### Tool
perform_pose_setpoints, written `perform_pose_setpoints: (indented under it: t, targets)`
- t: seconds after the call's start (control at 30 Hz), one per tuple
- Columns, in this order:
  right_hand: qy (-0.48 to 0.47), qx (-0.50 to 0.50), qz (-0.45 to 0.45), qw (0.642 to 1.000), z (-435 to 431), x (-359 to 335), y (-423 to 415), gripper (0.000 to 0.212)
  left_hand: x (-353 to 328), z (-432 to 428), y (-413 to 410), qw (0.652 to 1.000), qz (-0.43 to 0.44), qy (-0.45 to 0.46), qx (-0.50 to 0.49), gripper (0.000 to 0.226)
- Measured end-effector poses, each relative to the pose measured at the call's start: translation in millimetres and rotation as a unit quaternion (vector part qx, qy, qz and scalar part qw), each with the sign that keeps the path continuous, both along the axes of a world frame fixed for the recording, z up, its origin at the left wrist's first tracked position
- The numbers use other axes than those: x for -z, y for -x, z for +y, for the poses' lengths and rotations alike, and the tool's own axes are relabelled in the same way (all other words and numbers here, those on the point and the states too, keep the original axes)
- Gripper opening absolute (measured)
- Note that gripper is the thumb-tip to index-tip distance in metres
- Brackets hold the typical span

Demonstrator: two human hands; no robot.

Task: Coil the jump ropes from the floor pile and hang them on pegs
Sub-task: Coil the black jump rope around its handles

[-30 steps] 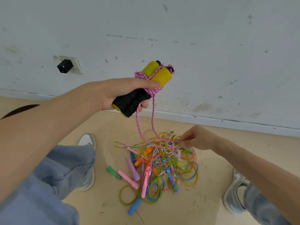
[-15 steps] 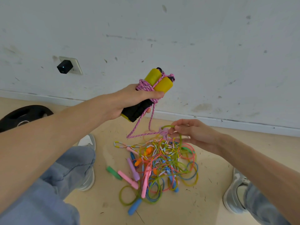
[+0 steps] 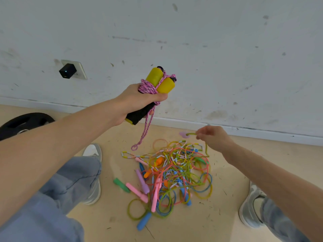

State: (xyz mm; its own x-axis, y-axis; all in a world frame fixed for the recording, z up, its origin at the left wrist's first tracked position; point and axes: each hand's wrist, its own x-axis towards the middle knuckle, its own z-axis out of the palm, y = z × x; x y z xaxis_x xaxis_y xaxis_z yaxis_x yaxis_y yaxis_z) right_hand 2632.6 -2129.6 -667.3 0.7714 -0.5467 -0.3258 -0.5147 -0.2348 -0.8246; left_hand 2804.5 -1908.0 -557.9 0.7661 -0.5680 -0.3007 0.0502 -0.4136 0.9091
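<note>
My left hand (image 3: 139,102) grips a pink jump rope (image 3: 147,88) by its two yellow-and-black handles (image 3: 160,81), held upright in front of the wall. Pink cord is wound round the handles, and a short looped tail (image 3: 143,135) hangs down free. My right hand (image 3: 214,137) pinches a thin green rope (image 3: 191,134) lifted a little above the pile, with a pale pink piece (image 3: 183,133) at its end. On the floor below lies a tangled pile of coloured jump ropes (image 3: 174,175) with pink, purple, green, blue and orange handles.
A scuffed white wall with a wall socket and black plug (image 3: 68,71) stands just behind the pile. A black weight plate (image 3: 22,124) lies on the floor at the left. My shoes (image 3: 92,151) (image 3: 251,206) flank the pile. No pegs are in view.
The pink cord has come free of the pile and more of it is wound round the handles. My right hand let go of it and lifted a green rope to the right.
</note>
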Motion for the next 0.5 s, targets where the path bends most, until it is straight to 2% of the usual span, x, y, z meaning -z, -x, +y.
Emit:
perform_pose_setpoints:
  t: [0.03,0.1,0.13,0.2,0.33,0.43,0.5]
  targets:
    - [0.031,-0.039,0.015,0.999,-3.8,5.4,2.4,0.017,-0.5,1.0,-0.7,1.000,-0.002,0.000,0.001,0.035]
    - [0.028,-0.109,0.055,0.992,-9.0,15.2,8.1,0.038,-1.8,2.0,0.6,1.000,0.001,-0.002,0.016,0.036]
    - [0.041,-0.121,0.073,0.989,-11.8,18.0,9.3,0.048,-2.0,2.1,2.0,1.000,0.001,-0.005,0.029,0.037]
    - [0.091,-0.100,0.075,0.988,-17.8,19.3,5.9,0.051,-1.2,1.9,5.7,0.998,0.006,-0.006,0.054,0.039]
    - [0.070,-0.006,-0.014,0.997,-14.4,-4.2,-8.3,0.042,-0.7,-1.4,12.8,0.996,0.026,0.010,0.081,0.040]
    - [0.019,-0.044,-0.084,0.995,3.4,-36.2,-14.7,0.040,-3.5,-5.1,18.2,0.994,0.042,0.027,0.093,0.037]
    - [-0.035,-0.106,-0.105,0.988,23.5,-54.7,-15.1,0.053,-6.9,-7.4,22.1,0.993,0.044,0.026,0.109,0.034]
